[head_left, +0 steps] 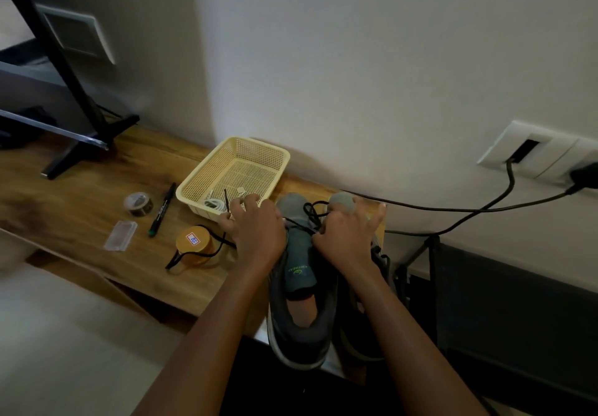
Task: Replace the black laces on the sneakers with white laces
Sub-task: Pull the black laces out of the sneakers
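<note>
We find the grey mesh sneakers (299, 253) heels toward us, eyelets reachable. Left hand (255, 231) pinches a black lace (225, 198) end, likely unthreading; right hand (346, 237) spreads over the other shoe, pinch indeterminable. Coiled white laces (213, 203) wait in the cream mesh basket (259, 153).

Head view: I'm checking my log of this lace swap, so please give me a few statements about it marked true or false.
1. White laces lie in the basket. True.
2. The marker lies in the basket. False: it lies on the table, left of the basket.
3. A black lace lies against the orange-lidded jar. True.
4. The sneakers already carry white laces. False: only black lace shows on them.
</note>
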`<action>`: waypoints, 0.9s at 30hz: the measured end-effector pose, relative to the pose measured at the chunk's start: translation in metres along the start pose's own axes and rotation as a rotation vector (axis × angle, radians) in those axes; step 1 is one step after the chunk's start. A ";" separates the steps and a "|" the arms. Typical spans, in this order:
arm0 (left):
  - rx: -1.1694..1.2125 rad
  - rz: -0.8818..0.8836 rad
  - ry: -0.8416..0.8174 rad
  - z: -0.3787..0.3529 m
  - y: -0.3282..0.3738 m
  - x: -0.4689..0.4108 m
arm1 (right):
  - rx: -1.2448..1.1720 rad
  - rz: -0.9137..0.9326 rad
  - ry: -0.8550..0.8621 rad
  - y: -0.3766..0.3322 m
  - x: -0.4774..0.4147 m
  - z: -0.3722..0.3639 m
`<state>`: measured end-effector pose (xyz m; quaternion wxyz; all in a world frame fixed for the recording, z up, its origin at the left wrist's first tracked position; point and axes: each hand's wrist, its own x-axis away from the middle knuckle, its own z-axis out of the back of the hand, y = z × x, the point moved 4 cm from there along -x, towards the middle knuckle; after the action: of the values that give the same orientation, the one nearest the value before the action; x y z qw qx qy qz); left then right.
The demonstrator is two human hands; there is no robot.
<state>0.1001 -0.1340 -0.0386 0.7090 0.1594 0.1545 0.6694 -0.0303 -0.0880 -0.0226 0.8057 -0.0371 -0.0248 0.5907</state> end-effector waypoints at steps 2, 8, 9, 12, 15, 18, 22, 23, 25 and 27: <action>0.008 -0.020 0.027 0.001 0.002 0.003 | -0.001 0.014 -0.005 -0.002 0.001 0.001; -0.069 -0.131 -0.087 -0.007 0.022 0.006 | -0.005 0.018 -0.043 -0.002 -0.004 -0.001; -0.094 -0.124 -0.105 -0.009 0.024 0.006 | -0.008 0.015 -0.053 -0.002 -0.005 -0.001; -0.146 -0.134 -0.088 -0.013 0.025 0.002 | -0.028 0.009 -0.050 -0.005 -0.008 -0.002; -0.177 -0.134 -0.075 -0.018 0.025 -0.001 | -0.031 0.010 -0.018 -0.007 -0.007 -0.003; -0.210 -0.147 -0.085 -0.020 0.026 -0.001 | -0.034 -0.003 0.002 -0.009 -0.006 -0.002; -0.232 -0.133 -0.071 -0.018 0.027 0.000 | -0.026 -0.007 0.011 -0.008 -0.005 -0.001; -0.222 -0.105 -0.048 -0.015 0.024 -0.001 | -0.029 -0.009 0.019 -0.008 -0.005 0.000; -0.163 -0.020 0.027 -0.006 0.012 -0.004 | -0.036 -0.023 0.026 -0.007 -0.003 0.001; -0.090 0.068 0.107 0.002 -0.004 -0.006 | -0.046 -0.028 0.025 -0.007 -0.003 0.001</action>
<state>0.1040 -0.1406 -0.0383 0.6830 0.0968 0.1565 0.7069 -0.0244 -0.0929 -0.0206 0.8132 -0.0627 -0.0289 0.5779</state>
